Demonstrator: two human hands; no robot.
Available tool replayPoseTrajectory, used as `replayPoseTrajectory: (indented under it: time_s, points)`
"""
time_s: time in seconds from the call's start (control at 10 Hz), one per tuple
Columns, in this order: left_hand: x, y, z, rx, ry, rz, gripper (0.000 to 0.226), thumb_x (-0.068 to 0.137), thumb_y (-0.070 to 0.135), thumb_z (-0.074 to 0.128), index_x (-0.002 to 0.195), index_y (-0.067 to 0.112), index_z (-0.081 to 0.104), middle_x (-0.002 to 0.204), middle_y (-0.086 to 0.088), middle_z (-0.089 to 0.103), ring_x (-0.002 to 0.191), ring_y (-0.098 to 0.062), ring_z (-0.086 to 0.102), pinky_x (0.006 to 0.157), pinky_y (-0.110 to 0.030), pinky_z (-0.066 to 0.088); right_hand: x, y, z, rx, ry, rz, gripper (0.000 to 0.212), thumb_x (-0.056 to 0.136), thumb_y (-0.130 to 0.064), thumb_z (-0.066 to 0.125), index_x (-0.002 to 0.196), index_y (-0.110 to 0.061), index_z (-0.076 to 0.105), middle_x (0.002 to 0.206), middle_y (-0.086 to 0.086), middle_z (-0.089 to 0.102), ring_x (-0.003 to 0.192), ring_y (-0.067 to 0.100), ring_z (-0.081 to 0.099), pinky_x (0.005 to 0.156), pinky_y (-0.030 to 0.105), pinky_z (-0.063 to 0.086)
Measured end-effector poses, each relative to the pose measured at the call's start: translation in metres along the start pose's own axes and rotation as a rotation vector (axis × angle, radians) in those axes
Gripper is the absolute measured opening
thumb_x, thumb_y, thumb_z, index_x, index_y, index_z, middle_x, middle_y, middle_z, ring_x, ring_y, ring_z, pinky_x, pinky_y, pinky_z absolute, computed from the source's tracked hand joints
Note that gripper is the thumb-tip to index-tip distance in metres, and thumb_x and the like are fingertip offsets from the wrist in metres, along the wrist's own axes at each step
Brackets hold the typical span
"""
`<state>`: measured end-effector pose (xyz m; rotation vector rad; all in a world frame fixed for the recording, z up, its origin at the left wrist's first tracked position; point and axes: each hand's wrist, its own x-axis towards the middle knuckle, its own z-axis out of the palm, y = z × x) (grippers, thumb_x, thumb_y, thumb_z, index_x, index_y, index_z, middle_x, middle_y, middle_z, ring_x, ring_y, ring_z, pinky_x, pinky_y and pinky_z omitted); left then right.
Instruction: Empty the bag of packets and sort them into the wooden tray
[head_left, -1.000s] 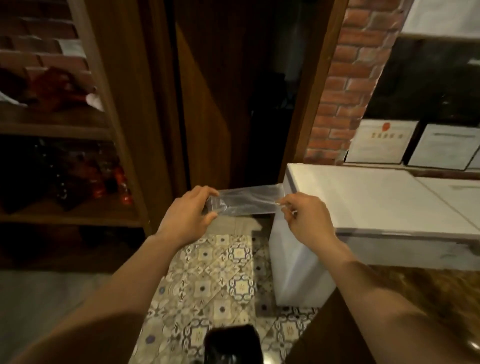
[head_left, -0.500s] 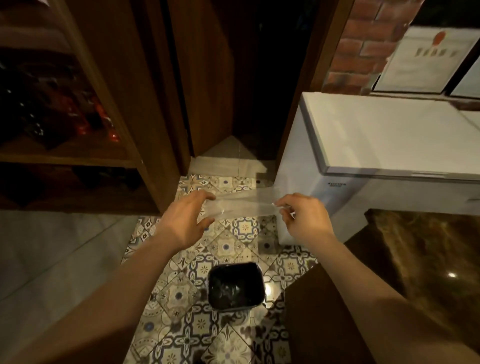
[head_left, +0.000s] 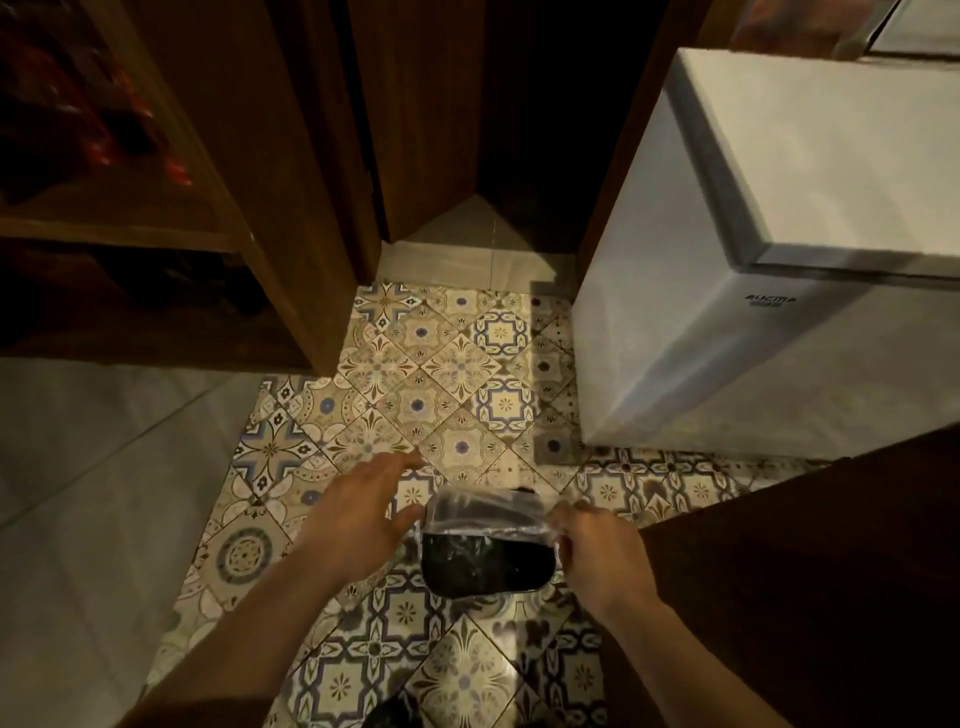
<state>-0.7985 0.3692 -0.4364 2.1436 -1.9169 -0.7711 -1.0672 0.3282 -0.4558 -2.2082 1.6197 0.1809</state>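
An empty clear plastic bag (head_left: 485, 512) hangs over the mouth of a black-lined waste bin (head_left: 485, 566) on the patterned floor. My right hand (head_left: 597, 551) pinches the bag's right edge between fingers and thumb. Just left of the bag, my left hand (head_left: 363, 514) is spread with its fingers apart and holds nothing. No packets and no wooden tray are in view.
A white chest freezer (head_left: 779, 260) stands at the right. A dark wooden counter corner (head_left: 810, 582) fills the lower right. Wooden shelving (head_left: 156, 223) with red items stands at the left, and a dark doorway (head_left: 467, 130) lies straight ahead.
The view tilted down toward the floor. Both hands lowered the bag over the bin, and my left hand let go of the bag's left end and spread its fingers.
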Motion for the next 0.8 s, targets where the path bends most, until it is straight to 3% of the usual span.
replayPoseTrajectory:
  time_s: [0.1,0.2,0.3,0.4,0.5,0.6,0.7,0.8]
  points:
    - [0.003,-0.019,0.045,-0.032,-0.056,-0.017,0.048,0.093,0.038,0.063,0.137,0.038,0.042,0.141,0.01,0.053,0.117,-0.014,0.057,0.098,-0.033,0.046,0.011,0.004,0.045,-0.03,-0.072,0.068,0.026,0.093,-0.017,0.065,0.115,-0.028,0.058,0.107,-0.004,0.066,0.083,0.011,0.062,0.066,0.02,0.043]
    - [0.004,-0.035,0.075,-0.049,-0.094,-0.024,0.048,0.094,0.04,0.062,0.137,0.038,0.042,0.139,0.013,0.054,0.113,-0.01,0.058,0.096,-0.03,0.045,0.023,0.008,0.077,-0.053,-0.133,0.096,0.027,0.09,-0.018,0.069,0.114,-0.025,0.058,0.108,-0.002,0.067,0.087,0.015,0.068,0.065,0.022,0.046]
    - [0.006,-0.05,0.097,-0.054,-0.117,-0.006,0.047,0.094,0.039,0.062,0.137,0.036,0.044,0.138,0.013,0.055,0.123,-0.008,0.052,0.102,-0.029,0.044,0.032,0.008,0.105,-0.009,-0.165,0.115,0.042,0.086,-0.027,0.075,0.125,-0.028,0.058,0.114,0.0,0.067,0.095,0.019,0.068,0.077,0.029,0.056]
    - [0.005,-0.058,0.101,-0.057,-0.139,-0.007,0.047,0.093,0.039,0.063,0.137,0.032,0.047,0.137,0.011,0.057,0.122,-0.009,0.054,0.102,-0.033,0.046,0.031,0.005,0.118,0.083,-0.118,0.118,0.045,0.093,-0.037,0.065,0.136,-0.032,0.053,0.126,-0.004,0.062,0.107,0.016,0.065,0.085,0.029,0.054]
    - [0.005,-0.057,0.086,-0.063,-0.136,-0.015,0.047,0.093,0.04,0.063,0.137,0.034,0.046,0.138,0.012,0.056,0.116,-0.008,0.057,0.097,-0.03,0.046,0.025,0.002,0.106,0.119,-0.115,0.103,0.045,0.095,-0.04,0.061,0.138,-0.033,0.051,0.132,-0.006,0.059,0.11,0.014,0.063,0.087,0.029,0.054]
    - [0.006,-0.046,0.06,-0.036,-0.109,-0.005,0.048,0.093,0.041,0.061,0.138,0.036,0.045,0.14,0.012,0.054,0.123,-0.009,0.053,0.103,-0.033,0.045,0.019,0.003,0.08,0.123,-0.125,0.084,0.057,0.091,-0.042,0.066,0.144,-0.033,0.045,0.134,-0.007,0.058,0.114,0.012,0.058,0.093,0.028,0.053]
    - [0.014,-0.03,0.023,-0.017,-0.078,0.001,0.051,0.093,0.043,0.06,0.14,0.038,0.041,0.141,0.011,0.053,0.127,-0.012,0.05,0.106,-0.035,0.043,0.026,-0.002,0.037,0.107,-0.11,0.086,0.059,0.096,-0.045,0.057,0.15,-0.031,0.038,0.145,-0.004,0.049,0.13,0.016,0.048,0.106,0.035,0.047]
    - [0.016,-0.007,-0.025,0.002,0.011,0.062,0.051,0.093,0.045,0.06,0.14,0.037,0.041,0.14,0.012,0.054,0.127,-0.011,0.051,0.106,-0.032,0.041,0.025,-0.012,-0.019,0.12,-0.015,0.067,0.06,0.098,-0.05,0.052,0.153,-0.032,0.032,0.159,-0.002,0.035,0.147,0.022,0.03,0.119,0.043,0.031]
